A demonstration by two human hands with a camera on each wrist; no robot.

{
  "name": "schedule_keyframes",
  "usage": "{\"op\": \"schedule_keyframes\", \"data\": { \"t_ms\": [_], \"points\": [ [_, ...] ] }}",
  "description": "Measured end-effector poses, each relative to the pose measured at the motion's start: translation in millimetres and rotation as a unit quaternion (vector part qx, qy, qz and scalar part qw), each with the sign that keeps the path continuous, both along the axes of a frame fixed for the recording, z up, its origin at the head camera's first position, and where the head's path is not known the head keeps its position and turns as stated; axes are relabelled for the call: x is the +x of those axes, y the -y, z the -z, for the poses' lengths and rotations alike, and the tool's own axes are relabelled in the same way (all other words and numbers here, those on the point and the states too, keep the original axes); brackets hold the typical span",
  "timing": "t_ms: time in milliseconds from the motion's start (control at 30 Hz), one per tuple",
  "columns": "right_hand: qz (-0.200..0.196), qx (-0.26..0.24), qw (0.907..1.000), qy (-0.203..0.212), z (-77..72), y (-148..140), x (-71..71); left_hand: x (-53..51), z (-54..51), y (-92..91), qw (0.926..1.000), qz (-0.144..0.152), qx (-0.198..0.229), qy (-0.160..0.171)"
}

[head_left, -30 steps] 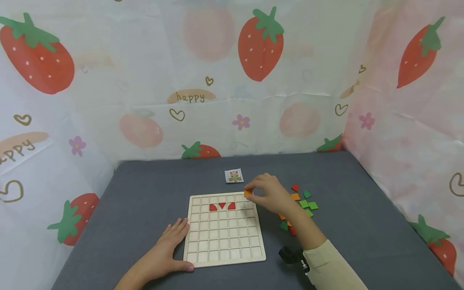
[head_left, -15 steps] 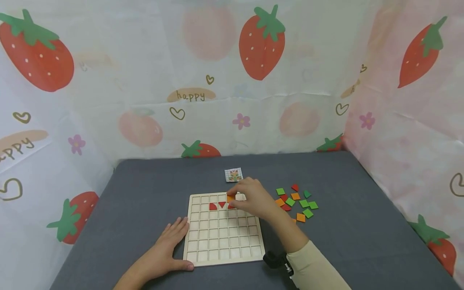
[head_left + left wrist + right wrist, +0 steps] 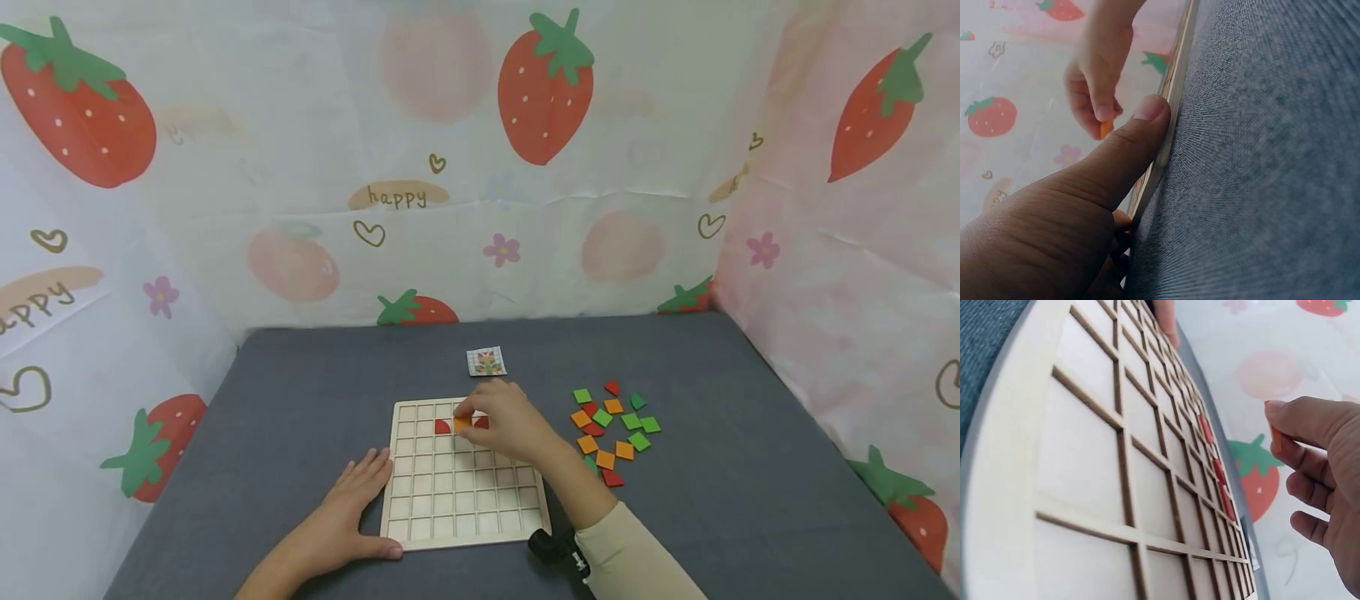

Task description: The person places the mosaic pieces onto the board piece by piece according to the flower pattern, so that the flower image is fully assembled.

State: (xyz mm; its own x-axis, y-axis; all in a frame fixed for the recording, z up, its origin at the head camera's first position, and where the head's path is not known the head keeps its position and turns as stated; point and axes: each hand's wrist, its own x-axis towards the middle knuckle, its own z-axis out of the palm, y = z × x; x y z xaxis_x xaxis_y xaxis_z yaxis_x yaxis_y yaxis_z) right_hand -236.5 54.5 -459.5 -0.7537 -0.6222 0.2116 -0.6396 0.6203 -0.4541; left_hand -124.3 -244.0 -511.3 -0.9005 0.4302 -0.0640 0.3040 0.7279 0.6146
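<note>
My left hand rests against the left edge of a light wooden grid board, its thumb at the near corner, fingers extended. Above the board's far rows, my right hand pinches an orange square tile between thumb and index finger. The right wrist view shows the tile edge-on and clear of the board. Red tiles sit in one far row: a left red tile, a right red tile, and a middle red tile that the head view hides behind the right hand and orange tile.
Loose red, orange and green tiles lie to the right of the board, among them a green tile and an orange tile. Beyond the board lies a small pattern card. Grey cloth covers the table; a printed curtain stands behind.
My right hand has carried the orange tile leftward from the board's far right corner to above the middle red tile. The left hand stays in place on the board's edge.
</note>
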Motion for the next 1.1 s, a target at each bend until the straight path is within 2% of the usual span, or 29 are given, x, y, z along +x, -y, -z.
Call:
{"op": "schedule_keyframes", "data": {
  "t_ms": [467,667,1100],
  "points": [
    [0.006,0.042,0.9991,-0.007,21.2,8,-0.4,0.9,-0.7,-0.9,0.9999,0.005,0.000,-0.013],
    [0.019,0.055,0.9983,-0.003,21.2,9,3.8,1.0,-1.3,-0.8,1.0000,0.003,0.001,-0.009],
    [0.019,0.054,0.9983,-0.009,26.2,10,4.6,1.4,-2.1,-0.7,0.9999,0.003,0.001,-0.014]
  ]
}}
